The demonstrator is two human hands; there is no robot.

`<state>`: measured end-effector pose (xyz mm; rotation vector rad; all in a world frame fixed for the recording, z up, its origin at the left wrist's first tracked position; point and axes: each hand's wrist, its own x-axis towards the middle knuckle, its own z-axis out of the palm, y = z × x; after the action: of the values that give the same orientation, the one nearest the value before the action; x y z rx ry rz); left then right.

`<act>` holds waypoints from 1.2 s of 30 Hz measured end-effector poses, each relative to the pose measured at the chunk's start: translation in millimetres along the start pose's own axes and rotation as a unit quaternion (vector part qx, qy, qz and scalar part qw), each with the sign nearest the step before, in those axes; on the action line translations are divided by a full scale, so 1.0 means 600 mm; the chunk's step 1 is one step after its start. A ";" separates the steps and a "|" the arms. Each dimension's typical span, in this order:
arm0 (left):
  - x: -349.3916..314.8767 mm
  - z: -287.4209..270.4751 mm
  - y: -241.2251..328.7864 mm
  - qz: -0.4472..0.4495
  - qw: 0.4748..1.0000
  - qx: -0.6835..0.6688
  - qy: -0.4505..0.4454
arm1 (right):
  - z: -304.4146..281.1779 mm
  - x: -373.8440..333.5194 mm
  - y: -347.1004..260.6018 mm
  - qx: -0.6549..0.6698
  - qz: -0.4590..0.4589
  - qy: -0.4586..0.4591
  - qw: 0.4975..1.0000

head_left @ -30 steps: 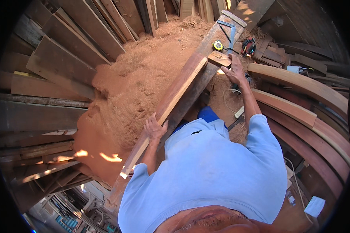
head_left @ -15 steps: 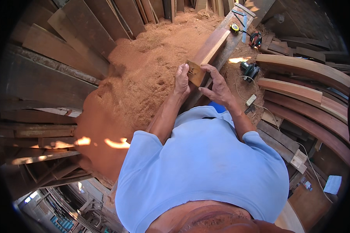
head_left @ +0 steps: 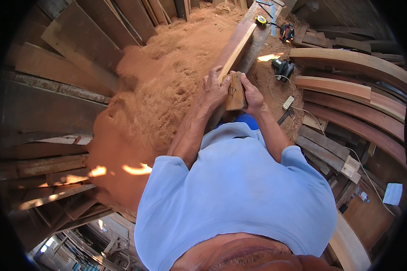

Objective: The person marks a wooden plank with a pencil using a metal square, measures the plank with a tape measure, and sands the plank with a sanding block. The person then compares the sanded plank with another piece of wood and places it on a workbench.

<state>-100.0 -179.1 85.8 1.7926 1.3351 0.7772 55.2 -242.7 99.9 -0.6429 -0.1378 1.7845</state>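
A small brown wooden block (head_left: pixel 234 95) with a dark notch, shaped like the body of a hand plane, is held up close in front of my chest. My right hand (head_left: pixel 254 95) wraps its right side, thumb along the upper edge. From the left, my left hand (head_left: pixel 215 88) is closed against it, the thumb pressed on the block's upper left edge; some of its fingers are hidden. Beneath and beyond both hands runs a long reddish board (head_left: pixel 233 49) with a pale edge, lying along a narrow work bench (head_left: pixel 257 49).
A yellow and black tape measure (head_left: pixel 261 20) and a blue square (head_left: pixel 272 19) lie on the bench's far end. Right of it are a red and black power tool (head_left: pixel 286 33), a green one (head_left: pixel 283 68), a power strip (head_left: pixel 288 102) and curved timbers (head_left: pixel 348 60). Sawdust (head_left: pixel 160 86) heaps left; boards (head_left: pixel 83 38) lean behind.
The block has been turned in my hands, from a broad flat face to a narrower, thicker side. My hands have shifted with it, and the whole view has moved slightly.
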 end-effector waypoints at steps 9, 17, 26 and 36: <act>-0.002 0.011 -0.091 -0.101 0.950 0.274 -0.113 | -0.144 0.189 -0.020 -0.402 -0.267 0.290 0.827; -0.013 0.033 -0.113 -0.020 0.946 0.320 -0.050 | -0.178 0.276 0.017 -0.463 -0.348 0.391 0.715; -0.001 0.032 -0.099 -0.028 0.944 0.323 -0.059 | -0.186 0.309 -0.099 -0.465 -0.307 0.355 0.751; 0.007 0.035 -0.099 -0.042 0.951 0.297 -0.080 | -0.210 0.396 -0.265 -0.518 -0.401 0.404 0.639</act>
<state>-111.5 -169.5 24.9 2.1777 1.6326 0.1738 211.3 -2.5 -24.9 -1.7954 -0.7291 0.2676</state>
